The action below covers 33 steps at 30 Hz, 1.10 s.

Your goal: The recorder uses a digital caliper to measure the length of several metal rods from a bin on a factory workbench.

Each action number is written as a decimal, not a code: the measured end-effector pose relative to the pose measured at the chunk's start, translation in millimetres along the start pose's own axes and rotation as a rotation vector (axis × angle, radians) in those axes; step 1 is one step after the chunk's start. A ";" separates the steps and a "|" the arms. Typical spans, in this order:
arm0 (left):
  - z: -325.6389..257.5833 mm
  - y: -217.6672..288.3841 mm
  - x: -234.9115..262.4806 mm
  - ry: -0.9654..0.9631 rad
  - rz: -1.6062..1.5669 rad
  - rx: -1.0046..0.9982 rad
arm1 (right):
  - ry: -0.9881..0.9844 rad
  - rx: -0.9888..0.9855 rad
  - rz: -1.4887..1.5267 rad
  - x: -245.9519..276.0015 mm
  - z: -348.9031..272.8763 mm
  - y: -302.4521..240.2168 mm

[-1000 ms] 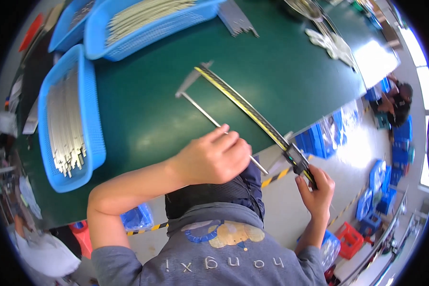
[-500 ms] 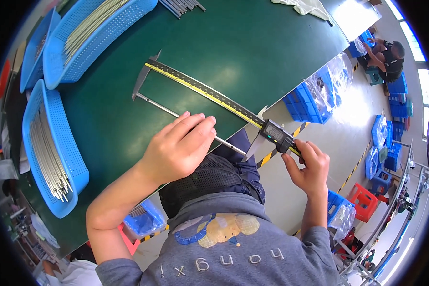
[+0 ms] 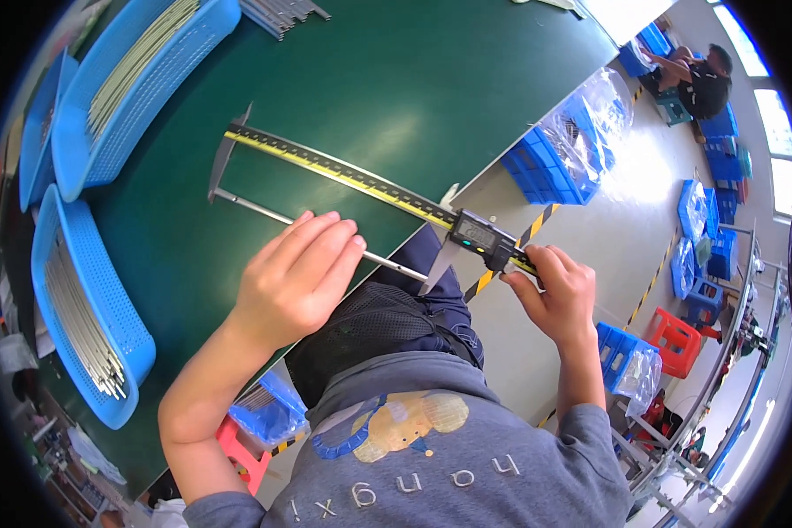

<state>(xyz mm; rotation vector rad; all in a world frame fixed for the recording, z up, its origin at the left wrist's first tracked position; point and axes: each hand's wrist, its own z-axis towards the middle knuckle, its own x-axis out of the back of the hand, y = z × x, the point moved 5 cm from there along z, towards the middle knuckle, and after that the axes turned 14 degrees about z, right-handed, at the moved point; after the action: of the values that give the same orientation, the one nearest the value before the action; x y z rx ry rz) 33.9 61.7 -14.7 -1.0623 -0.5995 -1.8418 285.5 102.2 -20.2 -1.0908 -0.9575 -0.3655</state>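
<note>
My left hand [image 3: 297, 283] is closed over the middle of a thin silver metal rod [image 3: 387, 262], hiding that stretch of it. The rod lies lengthwise between the jaws of a long digital caliper [image 3: 343, 172]. One end meets the far jaw and the other is at the near sliding jaw; whether both touch cannot be told. With thumb and fingers, my right hand [image 3: 556, 290] grips the caliper just behind its black display unit [image 3: 478, 232]. The far part of the caliper is above the green table [image 3: 396, 97], while the display end sticks out past the edge.
Blue perforated baskets [image 3: 145, 339] along the left hold many thin rods, and more rods [image 3: 282, 13] lie at the far edge. Blue crates [image 3: 537, 167] with plastic wrap stand on the floor at right, near a red stool [image 3: 675, 341]. A person [image 3: 704, 84] sits at far right.
The whole view has shifted a little. In the picture, the caliper, the rod and both hands are further left, with the same grips. The jaw spacing looks about the same.
</note>
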 end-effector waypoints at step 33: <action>12.5 -12.8 21.5 0.004 0.043 -0.026 | 0.055 -0.001 0.046 -7.5 13.9 6.0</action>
<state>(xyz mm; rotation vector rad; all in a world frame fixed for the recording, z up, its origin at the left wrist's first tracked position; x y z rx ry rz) 23.0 67.2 10.5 -1.0810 -0.5474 -1.8180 278.7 115.6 -27.9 -1.0964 -0.8825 -0.3563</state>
